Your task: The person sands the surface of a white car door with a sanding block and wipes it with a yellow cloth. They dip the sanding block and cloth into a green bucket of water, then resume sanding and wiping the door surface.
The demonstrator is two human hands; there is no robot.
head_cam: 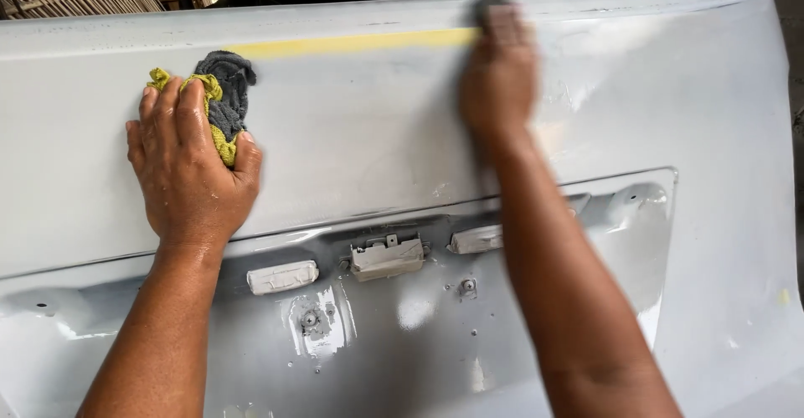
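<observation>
Yellow-grey rag (pixel 219 91) lies under the left hand (pixel 191 162) grip, on the grey panel (pixel 360 125)

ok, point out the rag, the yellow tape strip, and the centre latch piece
rag (pixel 224 91), head view, grey folds above the fingers
yellow tape strip (pixel 352 43), head view, mid-length
centre latch piece (pixel 387 258), head view, front face

Matt grey primed metal panel (pixel 360 141), nubby yellow-grey cloth rag (pixel 222 91)
</observation>
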